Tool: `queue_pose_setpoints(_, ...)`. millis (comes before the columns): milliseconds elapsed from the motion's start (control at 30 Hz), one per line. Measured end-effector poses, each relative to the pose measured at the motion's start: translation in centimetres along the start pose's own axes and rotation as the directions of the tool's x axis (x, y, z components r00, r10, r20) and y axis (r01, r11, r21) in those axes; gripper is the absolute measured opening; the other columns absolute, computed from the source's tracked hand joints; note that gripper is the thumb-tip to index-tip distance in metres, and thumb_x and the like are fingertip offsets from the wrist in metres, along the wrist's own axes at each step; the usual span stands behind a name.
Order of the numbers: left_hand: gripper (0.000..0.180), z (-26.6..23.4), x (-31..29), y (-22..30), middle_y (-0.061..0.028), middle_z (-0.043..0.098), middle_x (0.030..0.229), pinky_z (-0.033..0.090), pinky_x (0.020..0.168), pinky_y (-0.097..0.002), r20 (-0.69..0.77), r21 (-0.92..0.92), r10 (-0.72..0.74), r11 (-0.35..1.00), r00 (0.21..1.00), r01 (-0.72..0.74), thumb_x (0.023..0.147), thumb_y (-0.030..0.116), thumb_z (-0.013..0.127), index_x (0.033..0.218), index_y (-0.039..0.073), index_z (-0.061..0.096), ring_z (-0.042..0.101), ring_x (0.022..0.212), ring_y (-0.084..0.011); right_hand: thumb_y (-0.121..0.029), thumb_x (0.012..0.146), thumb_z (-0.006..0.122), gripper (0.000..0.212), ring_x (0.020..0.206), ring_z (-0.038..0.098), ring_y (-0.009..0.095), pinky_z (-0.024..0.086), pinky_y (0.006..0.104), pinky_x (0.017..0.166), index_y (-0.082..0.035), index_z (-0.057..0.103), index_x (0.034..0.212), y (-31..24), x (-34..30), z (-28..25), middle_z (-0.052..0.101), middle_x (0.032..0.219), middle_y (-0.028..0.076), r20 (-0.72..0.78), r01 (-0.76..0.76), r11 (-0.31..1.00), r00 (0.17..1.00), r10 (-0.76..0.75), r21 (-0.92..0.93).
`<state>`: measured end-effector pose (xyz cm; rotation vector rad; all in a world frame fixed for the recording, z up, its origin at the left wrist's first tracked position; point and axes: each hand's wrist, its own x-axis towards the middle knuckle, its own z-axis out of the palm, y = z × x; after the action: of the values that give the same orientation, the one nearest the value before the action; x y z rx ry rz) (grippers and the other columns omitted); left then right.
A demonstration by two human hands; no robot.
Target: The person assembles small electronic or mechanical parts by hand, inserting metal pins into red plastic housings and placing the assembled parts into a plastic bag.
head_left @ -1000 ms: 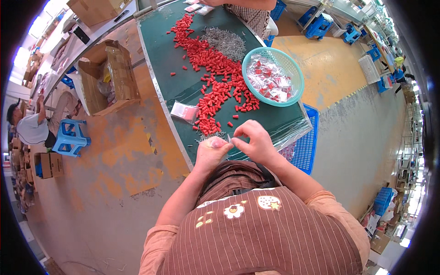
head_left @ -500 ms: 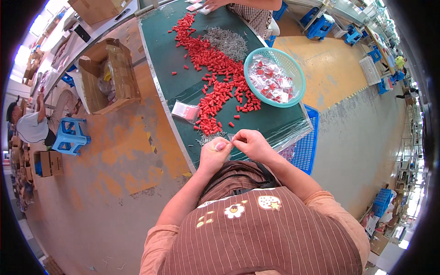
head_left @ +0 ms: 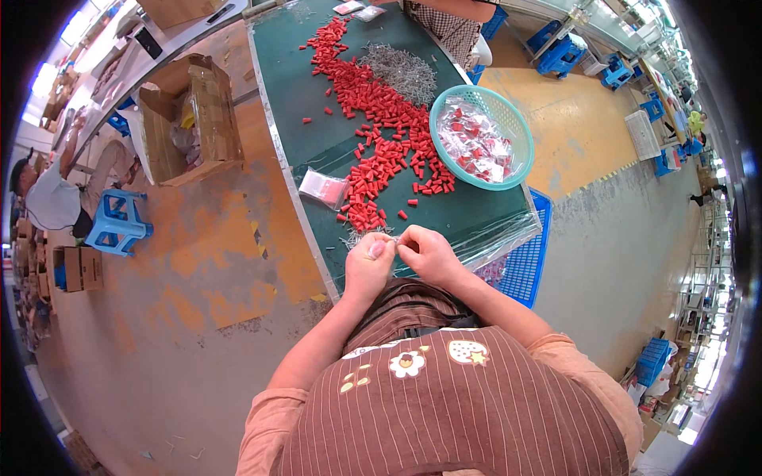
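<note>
Over the table's near edge, my left hand [head_left: 370,266] and my right hand [head_left: 429,255] meet at their fingertips, both closed. Between them they pinch a small clear plastic bag [head_left: 377,249], with something pinkish showing in the left grip; the fingers hide most of it. Just beyond my hands lie loose red plastic wall plugs [head_left: 381,176] in a long heap and a few grey screws [head_left: 359,237]. A stack of clear bags [head_left: 324,188] rests flat to the left of the plugs.
A turquoise basket [head_left: 520,163] of filled bags stands on the green table [head_left: 298,103] at right. Behind the plugs is a screw pile [head_left: 401,73]. A blue crate [head_left: 527,258] sits beside the table; a cardboard box [head_left: 218,119] stands left. Another person's arm [head_left: 464,8] reaches in at the far end.
My fingertips have drawn closer together around the bag, and the clear film between them shows less. The view has shifted slightly. The co-worker's hand at the far end has mostly left the view.
</note>
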<state>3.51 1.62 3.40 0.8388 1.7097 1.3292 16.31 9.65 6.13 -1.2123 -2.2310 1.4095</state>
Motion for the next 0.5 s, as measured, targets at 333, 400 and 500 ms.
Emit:
queue_pose_setpoints(333, 0.016, -1.1, 0.2, -1.8, -0.0065, 0.058, 0.069, 0.045, 0.061, -0.0296, -0.038, 0.063, 0.064, 0.996, 0.997, -0.062, 0.085, 0.016, 0.060, 0.080, 0.002, 0.055, 0.053, 0.064, -0.0127, -0.011, 0.083, 0.059, 0.013, 0.072, 0.059, 0.014, 0.047, 0.0297, 0.066, 0.001, 0.059, 0.086, 1.0, 1.7, 0.8, 0.063, 0.076, 0.009, 0.190, 0.029, 0.953, 0.978, -0.090, 0.301)
queue_pose_setpoints(400, 0.015, -1.2, -0.1, -1.8, -0.0066, 0.058, 0.070, 0.045, 0.062, -0.0294, 0.083, -0.072, -0.053, 0.996, 0.995, 0.059, 0.086, 0.017, 0.059, 0.083, 0.003, 0.056, 0.054, 0.065, -0.0131, -0.011, 0.083, 0.059, 0.013, 0.073, 0.059, 0.013, 0.047, 0.0288, 0.067, 0.001, 0.059, 0.087, 1.0, 2.0, 0.7, 0.063, 0.077, 0.008, 0.217, 0.026, 0.941, 0.971, -0.104, 0.337)
queue_pose_setpoints(500, 0.012, -1.4, 0.2, -3.7, -0.0064, 0.059, 0.071, 0.045, 0.063, -0.0288, 0.134, -0.280, -0.183, 0.936, 0.974, 0.215, 0.088, 0.015, 0.056, 0.084, 0.003, 0.057, 0.054, 0.066, -0.0125, -0.011, 0.083, 0.059, 0.013, 0.074, 0.060, 0.012, 0.047, 0.0278, 0.068, 0.001, 0.060, 0.087, 0.2, 2.3, 0.7, 0.064, 0.079, 0.008, 0.248, -0.029, 0.943, 0.967, -0.058, 0.333)
